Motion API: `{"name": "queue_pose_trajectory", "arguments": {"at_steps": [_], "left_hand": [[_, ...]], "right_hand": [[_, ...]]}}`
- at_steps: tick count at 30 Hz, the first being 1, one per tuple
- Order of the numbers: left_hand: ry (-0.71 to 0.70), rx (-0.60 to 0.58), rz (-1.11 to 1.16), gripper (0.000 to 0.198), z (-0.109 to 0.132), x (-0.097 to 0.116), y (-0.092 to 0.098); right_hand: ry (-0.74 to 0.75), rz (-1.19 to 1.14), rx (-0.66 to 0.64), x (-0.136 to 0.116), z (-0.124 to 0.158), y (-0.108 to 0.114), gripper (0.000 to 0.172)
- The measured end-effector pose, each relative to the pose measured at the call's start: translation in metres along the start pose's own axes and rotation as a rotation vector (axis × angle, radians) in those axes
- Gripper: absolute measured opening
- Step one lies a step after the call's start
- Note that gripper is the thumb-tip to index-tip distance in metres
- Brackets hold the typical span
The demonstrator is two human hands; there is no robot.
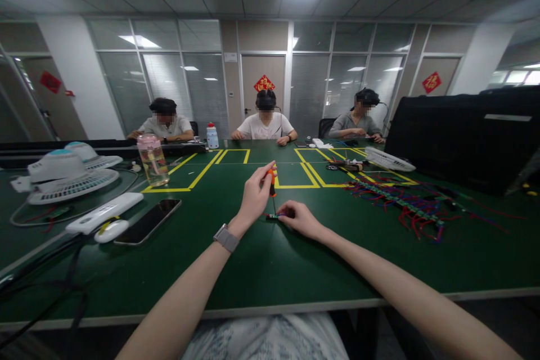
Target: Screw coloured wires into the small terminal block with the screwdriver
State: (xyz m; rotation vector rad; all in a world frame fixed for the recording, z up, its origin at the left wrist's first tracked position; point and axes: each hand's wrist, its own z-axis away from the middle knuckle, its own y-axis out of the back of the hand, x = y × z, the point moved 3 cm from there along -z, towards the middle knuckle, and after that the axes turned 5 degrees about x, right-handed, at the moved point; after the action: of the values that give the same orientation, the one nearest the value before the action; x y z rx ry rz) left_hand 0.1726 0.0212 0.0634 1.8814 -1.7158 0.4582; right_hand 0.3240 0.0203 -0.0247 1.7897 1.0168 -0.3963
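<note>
An orange and black screwdriver point(272, 184) stands nearly upright in my left hand point(255, 194), its fingers closed round the handle. The thin shaft points down at a small green circuit board point(272, 216) on the table. My right hand point(300, 219) rests just right of the board, thumb and fingers pinched at its right end, where a bit of dark wire seems to show. Whether the screwdriver's tip sits in a screw is too small to tell.
Right of my hands lies a row of green boards with red and blue wires point(400, 202). To the left are a phone point(149, 220), a white mouse point(112, 231), a power strip point(105, 212), a drink bottle point(152, 160) and white fans point(71, 174). Several people sit across the table.
</note>
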Motion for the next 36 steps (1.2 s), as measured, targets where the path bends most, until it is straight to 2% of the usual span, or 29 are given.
{"name": "queue_pose_trajectory", "arguments": {"at_steps": [3, 6, 10, 12, 16, 19, 25, 29, 31, 36], "left_hand": [[-0.008, 0.061, -0.082, 0.028, 0.0004, -0.0001, 0.0018], [-0.008, 0.065, -0.138, 0.030, -0.0009, -0.0005, 0.0030], [0.043, -0.014, 0.024, 0.037, -0.0027, -0.0037, -0.0001], [0.086, -0.016, 0.085, 0.035, -0.0023, -0.0057, -0.0007], [0.061, 0.085, -0.071, 0.028, -0.0014, -0.0068, 0.0048], [0.045, 0.097, -0.135, 0.030, -0.0024, -0.0078, 0.0066], [0.098, 0.031, 0.072, 0.033, -0.0027, -0.0076, 0.0006], [0.035, 0.138, -0.148, 0.027, -0.0008, -0.0033, 0.0056], [0.013, 0.147, -0.198, 0.028, -0.0007, -0.0030, 0.0069], [0.050, 0.067, 0.003, 0.034, -0.0002, -0.0071, 0.0025]], "right_hand": [[0.006, 0.014, 0.010, 0.0018, -0.0003, -0.0014, 0.012], [0.012, 0.023, 0.017, 0.0009, 0.0001, -0.0019, 0.012], [0.017, 0.029, 0.000, -0.0017, 0.0004, -0.0001, 0.012], [0.019, 0.027, -0.021, -0.0022, -0.0002, 0.0015, 0.013], [0.023, 0.016, -0.070, -0.0013, -0.0018, 0.0055, 0.015], [0.033, 0.000, -0.105, -0.0007, -0.0018, 0.0073, 0.017], [0.054, 0.038, -0.045, 0.0001, 0.0000, 0.0071, 0.016], [0.064, 0.081, -0.039, -0.0004, 0.0001, 0.0063, 0.015], [0.059, 0.089, -0.042, -0.0009, -0.0002, 0.0066, 0.014], [0.059, 0.079, -0.054, -0.0023, -0.0003, 0.0075, 0.014]]}}
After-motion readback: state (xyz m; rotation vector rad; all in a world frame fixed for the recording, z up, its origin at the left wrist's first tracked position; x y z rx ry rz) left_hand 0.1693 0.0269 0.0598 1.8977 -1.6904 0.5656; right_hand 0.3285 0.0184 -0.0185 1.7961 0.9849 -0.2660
